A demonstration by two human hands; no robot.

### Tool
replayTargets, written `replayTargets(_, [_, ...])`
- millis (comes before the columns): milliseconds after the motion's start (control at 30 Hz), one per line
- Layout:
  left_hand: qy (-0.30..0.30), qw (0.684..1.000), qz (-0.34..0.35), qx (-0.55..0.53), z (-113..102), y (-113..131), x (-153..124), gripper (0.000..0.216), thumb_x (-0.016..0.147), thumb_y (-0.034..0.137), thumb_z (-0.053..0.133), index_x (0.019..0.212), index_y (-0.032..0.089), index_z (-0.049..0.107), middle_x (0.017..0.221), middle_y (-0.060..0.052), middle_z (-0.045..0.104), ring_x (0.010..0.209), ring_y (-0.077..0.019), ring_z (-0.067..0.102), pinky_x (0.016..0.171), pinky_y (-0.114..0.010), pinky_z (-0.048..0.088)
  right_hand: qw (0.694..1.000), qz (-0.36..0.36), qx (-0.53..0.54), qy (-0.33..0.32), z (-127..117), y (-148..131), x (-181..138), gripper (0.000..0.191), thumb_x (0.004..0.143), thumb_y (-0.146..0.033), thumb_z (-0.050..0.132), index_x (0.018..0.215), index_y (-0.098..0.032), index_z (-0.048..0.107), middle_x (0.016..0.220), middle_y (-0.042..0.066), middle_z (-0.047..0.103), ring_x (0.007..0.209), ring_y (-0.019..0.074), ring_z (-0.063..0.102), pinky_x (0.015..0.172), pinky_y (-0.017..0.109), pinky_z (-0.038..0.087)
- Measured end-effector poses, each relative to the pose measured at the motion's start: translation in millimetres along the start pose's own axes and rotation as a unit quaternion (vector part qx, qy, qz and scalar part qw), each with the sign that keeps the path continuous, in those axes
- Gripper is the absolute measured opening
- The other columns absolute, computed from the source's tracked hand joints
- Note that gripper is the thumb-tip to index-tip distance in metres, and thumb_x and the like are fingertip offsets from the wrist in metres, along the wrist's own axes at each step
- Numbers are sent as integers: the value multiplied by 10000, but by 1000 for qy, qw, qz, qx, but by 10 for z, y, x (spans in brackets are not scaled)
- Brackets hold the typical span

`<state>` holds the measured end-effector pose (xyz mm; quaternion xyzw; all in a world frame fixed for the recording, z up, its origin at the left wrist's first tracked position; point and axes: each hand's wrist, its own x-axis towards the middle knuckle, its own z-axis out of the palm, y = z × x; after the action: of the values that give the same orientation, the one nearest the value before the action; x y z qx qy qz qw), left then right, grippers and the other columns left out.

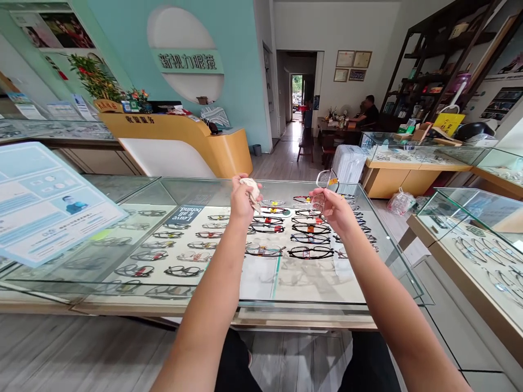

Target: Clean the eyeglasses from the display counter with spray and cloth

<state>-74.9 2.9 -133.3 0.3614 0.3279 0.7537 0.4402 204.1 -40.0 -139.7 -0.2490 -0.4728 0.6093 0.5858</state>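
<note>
Both hands are apart, above a glass display case (255,283). The left hand (243,200) is closed on a crumpled pale cloth (254,191). The right hand (337,209) pinches a pair of eyeglasses (328,178), one lens raised above the hand, a yellow-orange tag (334,181) attached. Rows of displayed frames (310,252) lie below and between both hands. A blue printed sign (53,201) is well left of the left hand.

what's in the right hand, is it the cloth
No, the right hand holds a pair of glasses, while the crumpled pale cloth is in the left hand.
</note>
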Motion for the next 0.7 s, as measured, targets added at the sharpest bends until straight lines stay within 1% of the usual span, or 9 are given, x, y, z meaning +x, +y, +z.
replayTargets(67, [-59,996,-62,-17,157,-46,-171,500,674,189,658,1140,278,498,891,21,653,815,-197,748,533,-223,528,1000,-1,-1,-3,19,-9,-6,388,774,-602,944,965,-267,902,1082,51,877,983,205,760,918,330,585])
replayTargets(167, [-133,980,-148,-28,293,-119,-379,481,722,178,745,1159,256,562,926,16,714,947,-236,803,754,-367,694,1000,-1,-6,-5,47,-26,-20,398,763,-620,950,953,-273,905,1061,45,880,978,208,760,921,331,582])
replayTargets(233, [-178,965,-191,-39,327,-167,-462,452,767,183,809,1168,236,609,963,-6,746,1029,-260,810,902,-452,711,1000,-1,-5,-3,60,-31,-28,398,756,-622,954,947,-276,905,1048,45,882,982,214,760,922,335,583])
replayTargets(300, [-209,951,-222,-43,336,-215,-501,412,815,232,864,1168,220,652,994,-35,771,1036,-265,808,949,-466,705,1000,-2,-1,-2,64,-28,-34,390,752,-609,958,947,-275,905,1045,48,881,999,222,760,931,340,585])
replayTargets(433, [-226,940,-252,-39,347,-290,-515,357,881,322,894,1157,222,690,987,-57,777,903,-238,790,802,-380,700,1000,-3,2,-11,58,0,-37,369,771,-587,950,957,-272,903,1103,55,870,1025,228,749,922,345,589])
replayTargets(533, [-190,939,-279,-64,376,-295,-515,230,953,327,825,1093,217,679,964,-52,745,831,-191,748,711,-308,649,1000,5,-5,-9,53,25,-33,363,799,-594,929,972,-276,899,1146,54,858,1011,215,737,907,331,577])
replayTargets(600, [-174,931,-306,-93,391,-271,-518,184,972,329,775,1038,200,661,925,-48,711,740,-148,681,616,-258,569,1000,7,-10,-7,53,36,-29,367,803,-603,922,976,-280,892,1150,57,854,1008,219,733,906,338,571])
replayTargets(667, [-181,924,-316,-119,394,-238,-526,209,896,260,772,1044,199,638,908,-42,688,680,-125,615,560,-234,481,1000,7,-10,-8,54,40,-24,375,794,-608,924,974,-281,888,1146,59,853,1006,223,730,906,345,568])
replayTargets(700, [-189,923,-311,-125,393,-222,-531,301,816,191,775,1074,210,622,915,-37,687,677,-123,600,558,-230,454,1000,7,-8,-8,55,40,-23,377,790,-607,927,972,-279,888,1146,58,852,1002,221,728,902,342,566])
